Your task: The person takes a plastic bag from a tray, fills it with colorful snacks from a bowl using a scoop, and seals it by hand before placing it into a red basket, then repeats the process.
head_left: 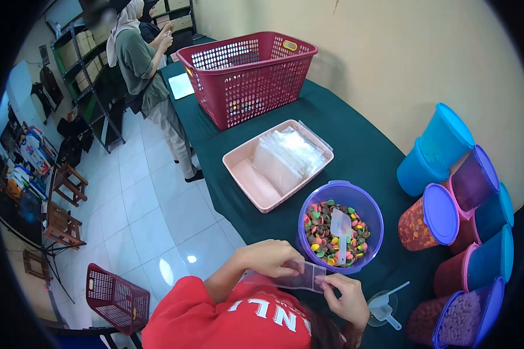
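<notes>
Your left hand (272, 257) and right hand (348, 296) both pinch 1 small clear bag (303, 277), fingers closed on its top edge, held just in front of the purple bowl (340, 225). That bowl sits on a dark green tablecloth (355, 145) and holds multicolored candies w/ a white scoop (340, 230) stuck in them. Just behind the bowl: a pink tray (276, 164) of clear bags. Farther back, a red laundry-type basket (247, 75). Right of the bowl, stacked lidded containers (448, 215) lie on their sides against a cream wall. Near your right hand, a clear scoop (384, 305). Left of the bowl the floor is white tile, w/ a 2nd red basket (116, 298), wooden stools and shelving; 2 other people (140, 64) stand by the table's far end.
</notes>
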Tool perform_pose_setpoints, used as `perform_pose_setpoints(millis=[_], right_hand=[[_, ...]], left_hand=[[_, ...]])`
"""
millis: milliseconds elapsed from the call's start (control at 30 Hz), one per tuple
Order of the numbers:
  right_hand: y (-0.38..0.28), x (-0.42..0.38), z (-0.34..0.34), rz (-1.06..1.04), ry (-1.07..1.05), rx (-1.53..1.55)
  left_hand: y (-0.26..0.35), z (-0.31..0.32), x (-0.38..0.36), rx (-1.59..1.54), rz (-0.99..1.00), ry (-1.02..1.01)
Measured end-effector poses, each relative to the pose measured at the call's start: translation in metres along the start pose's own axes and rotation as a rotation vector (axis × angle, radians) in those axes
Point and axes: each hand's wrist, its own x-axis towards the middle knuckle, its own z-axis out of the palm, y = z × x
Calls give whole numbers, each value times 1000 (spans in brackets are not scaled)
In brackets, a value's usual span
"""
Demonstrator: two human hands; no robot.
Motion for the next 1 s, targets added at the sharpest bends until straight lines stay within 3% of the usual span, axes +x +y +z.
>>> perform_pose_setpoints(millis=[67, 133, 233, 333, 400, 533, 600, 667, 867, 933, 1000], right_hand=[[3, -2, -6, 18, 13, 24], [8, -7, -11, 113, 113, 203], [14, -13, -15, 148, 357, 458], [18, -13, -14, 118, 522, 551], [17, -7, -8, 86, 700, 546], [16, 4, 11, -121, 675, 392], [16, 4, 10, -107, 677, 412], [28, -2, 3, -94, 477, 487], [31, 2, -7, -188, 536, 419], [16, 10, 0, -106, 677, 611], [21, 7, -2, -144, 643, 577]], left_hand=[[12, -4, 6, 35, -80, -45], [21, -4, 8, 168, 264, 554], [47, -11, -3, 266, 369, 985], [63, 0, -6, 94, 489, 896], [72, 15, 7, -76, 361, 721], [57, 40, 32, -92, 393, 721], [52, 40, 31, -154, 375, 678], [50, 37, 28, -212, 375, 661], [42, 36, 24, -158, 413, 861], [41, 35, 24, -146, 434, 792], [43, 32, 23, -130, 452, 725]])
